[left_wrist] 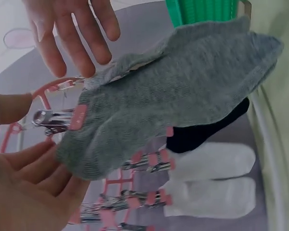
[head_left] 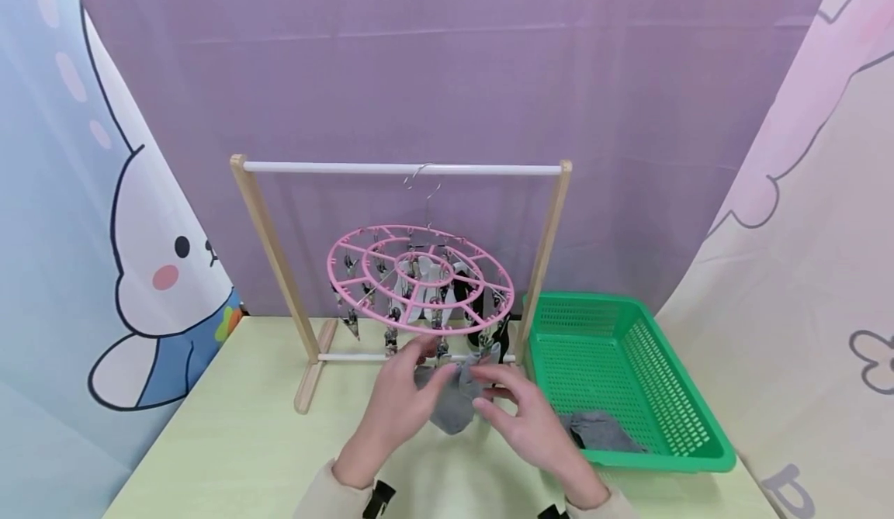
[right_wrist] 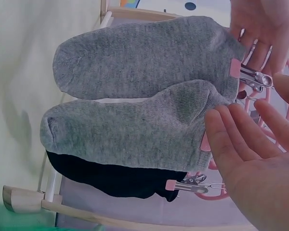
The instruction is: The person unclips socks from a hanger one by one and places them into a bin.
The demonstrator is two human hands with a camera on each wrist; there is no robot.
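Observation:
Two grey socks hang side by side, the farther grey sock [right_wrist: 144,57] and the nearer grey sock [right_wrist: 120,132], each with its cuff in a pink-tipped metal clip of a round pink clip hanger [head_left: 454,332]. My left hand [head_left: 398,395] is beside the farther sock's metal clip [right_wrist: 255,79], its thumb apart from its loosely bent fingers [left_wrist: 36,168]. My right hand [head_left: 527,418] has its straight fingertips right at the nearer sock's cuff, with the thumb apart. Beyond them hang a black sock [right_wrist: 115,178] and white socks [left_wrist: 212,159].
The hanger hooks onto the white rail [head_left: 328,167] of a wooden stand [head_left: 275,259]. To the right sits a green basket [head_left: 670,461] holding a grey sock [head_left: 604,432]. A purple curtain [head_left: 419,77] hangs behind the pale table [head_left: 223,426].

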